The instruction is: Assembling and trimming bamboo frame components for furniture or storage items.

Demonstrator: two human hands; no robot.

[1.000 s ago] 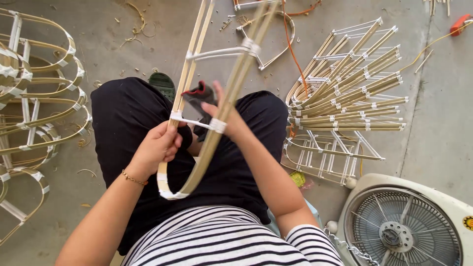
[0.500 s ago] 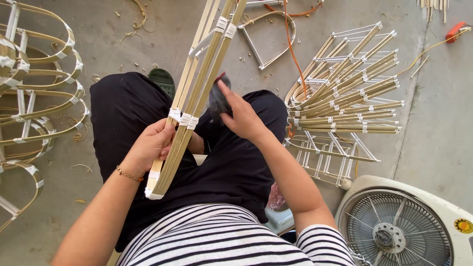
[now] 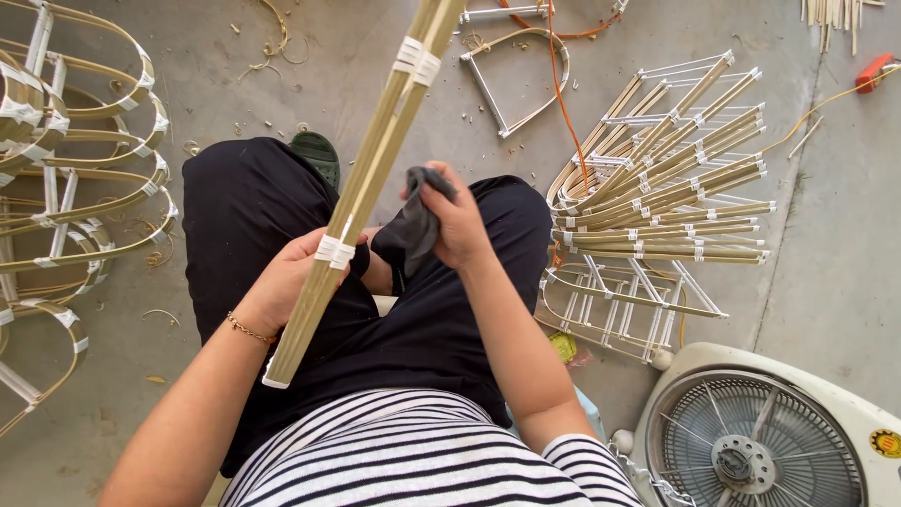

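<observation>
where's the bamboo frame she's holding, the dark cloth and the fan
bamboo frame [image 3: 375, 169], head view, on the pale strips midway up its length
dark cloth [image 3: 413, 225], head view, on the bunched fabric below the right hand's fingers
fan [image 3: 751, 441], head view, on the round wire grille

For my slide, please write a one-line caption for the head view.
Seated person's left hand holds a taped bamboo frame while the right hand grips a dark cloth.

Fan [image 3: 751, 451] btm right; frame piles [image 3: 666, 188] [image 3: 66, 169] both sides.
</observation>
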